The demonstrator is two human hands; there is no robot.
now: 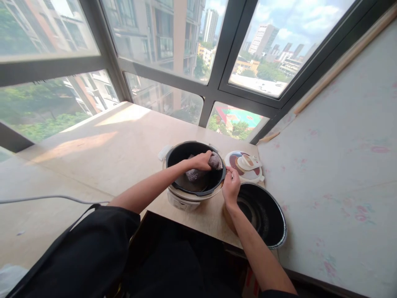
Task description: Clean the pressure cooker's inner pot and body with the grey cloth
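Note:
On the stone ledge stands a white electric pressure cooker (183, 202) without its lid, its dark inside (180, 155) facing up. My left hand (201, 160) reaches into it, fingers closed on a bunched greyish-purple cloth (215, 160). Part of the cloth lies against the inner wall near the right rim, and another part hangs below my palm. At the cooker's right edge, my right hand (231, 186) is closed round the rim, thumb uppermost. Just right of that hand sits a black inner pot (263, 207), removed from the cooker.
Behind the pot lies the cooker's lid (245, 165), against the flowered wall (335, 165). A grey cord (56, 198) crosses the ledge (124, 136) on the left. Window frames (214, 89) rise behind the cooker. A clear plastic bag (10, 277) is at the lower left.

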